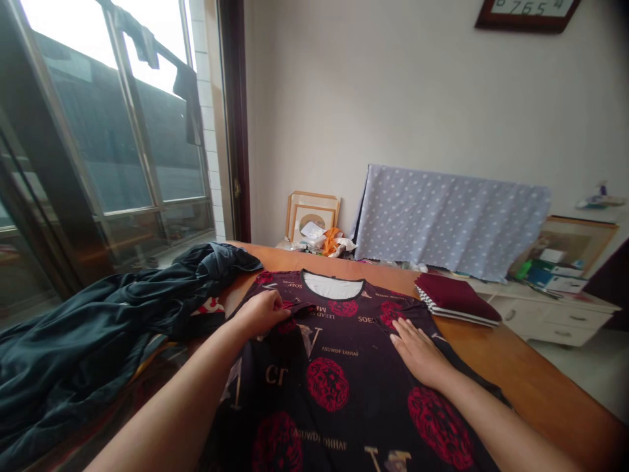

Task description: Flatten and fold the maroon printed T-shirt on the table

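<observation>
A shirt (pixel 366 377) is spread across the near part of the counter (pixel 555 370), its neckline turned toward the wall. The left side of the counter is taken up by a large heap of dark clothing (pixel 98 328), by which the space beside the shirt is crowded. Beyond the shirt's far right shoulder, a folded stack of clothes (pixel 457 295) is set down, near it but apart from the right hand (pixel 417 347). Behind the counter, a low rack or object is covered by a polka-dot cloth (pixel 447 219), by which whatever lies beneath is hidden. Small clutter and an orange bag (pixel 331 241) are gathered in front of a framed picture (pixel 313 213) leaned against the wall, and a white cabinet (pixel 565 318) is seen at the right, loaded with boxes.

A fold of the shirt at its left shoulder is gripped by the curled fingers of the left hand (pixel 268 314); the exact pinch is partly hidden. The right hand is laid flat on the right side of the chest, its fingers extended and slightly parted.

The shirt's smooth, thin-looking dark fabric is printed with round red medallions and pale lettering, and a white lining is shown inside the rounded collar. The heap is limp and deeply creased, while the stack is squared, maroon above black-and-white stripes. The counter is smooth and orange-brown.
</observation>
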The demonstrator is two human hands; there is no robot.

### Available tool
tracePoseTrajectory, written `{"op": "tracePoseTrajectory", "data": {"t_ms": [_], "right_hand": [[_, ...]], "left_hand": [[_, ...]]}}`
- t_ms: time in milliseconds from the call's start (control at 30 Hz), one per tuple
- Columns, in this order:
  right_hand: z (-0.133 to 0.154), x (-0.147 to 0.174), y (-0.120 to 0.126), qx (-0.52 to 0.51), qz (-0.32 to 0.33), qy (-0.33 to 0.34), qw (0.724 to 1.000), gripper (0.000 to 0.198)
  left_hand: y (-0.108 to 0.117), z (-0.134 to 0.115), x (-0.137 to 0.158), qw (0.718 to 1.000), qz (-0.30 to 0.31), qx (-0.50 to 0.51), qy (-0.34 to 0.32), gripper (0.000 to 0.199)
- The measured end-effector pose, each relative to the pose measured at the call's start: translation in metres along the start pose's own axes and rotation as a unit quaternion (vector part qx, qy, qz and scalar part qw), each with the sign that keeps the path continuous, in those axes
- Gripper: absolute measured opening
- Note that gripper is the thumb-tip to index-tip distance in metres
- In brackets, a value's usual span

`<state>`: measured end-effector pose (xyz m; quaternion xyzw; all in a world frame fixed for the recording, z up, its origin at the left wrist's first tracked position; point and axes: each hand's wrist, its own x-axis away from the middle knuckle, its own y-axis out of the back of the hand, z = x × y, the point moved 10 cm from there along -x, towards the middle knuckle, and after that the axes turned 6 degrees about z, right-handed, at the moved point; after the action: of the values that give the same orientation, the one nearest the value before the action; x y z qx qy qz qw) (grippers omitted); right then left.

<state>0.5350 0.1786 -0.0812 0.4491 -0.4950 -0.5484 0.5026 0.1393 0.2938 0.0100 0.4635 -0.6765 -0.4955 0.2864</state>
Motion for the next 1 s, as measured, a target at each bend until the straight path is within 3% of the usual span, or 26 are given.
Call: {"op": "tracePoseTrajectory", "data": {"t_ms": [167,300,367,467,667,833,1000], "right_hand": [[-0.007,-0.003,-0.002,-0.011,0.007,0.001,1.0,0.065],[0.011,-0.006,0.023,-0.012,-0.036,0.003,0.999,0.057],[0.043,-0.005,0.045,-0.033,-0.09,0.033,0.995,0.049],[0.113,-0.003,0.065,-0.118,-0.127,0.117,0.978,0.039],[0.241,-0.015,0.063,-0.188,-0.078,0.206,0.957,0.026],[0.29,-0.034,0.063,-0.147,-0.098,0.212,0.961,0.027],[0.303,-0.038,0.066,-0.047,-0.134,0.162,0.977,0.021]], "left_hand": [[-0.011,-0.001,0.014,0.999,-0.015,-0.028,-0.024,0.023],[-0.01,0.006,0.014,0.999,-0.025,0.025,-0.003,0.01],[-0.01,0.016,0.011,0.998,-0.026,0.059,0.018,0.013],[-0.01,0.033,0.005,0.994,-0.028,0.098,0.044,0.017],[-0.011,0.053,-0.003,0.977,-0.036,0.201,0.061,0.019],[-0.006,0.052,0.0,0.955,-0.039,0.289,0.047,0.021],[-0.002,0.048,0.008,0.936,-0.023,0.351,0.029,0.02]]}}
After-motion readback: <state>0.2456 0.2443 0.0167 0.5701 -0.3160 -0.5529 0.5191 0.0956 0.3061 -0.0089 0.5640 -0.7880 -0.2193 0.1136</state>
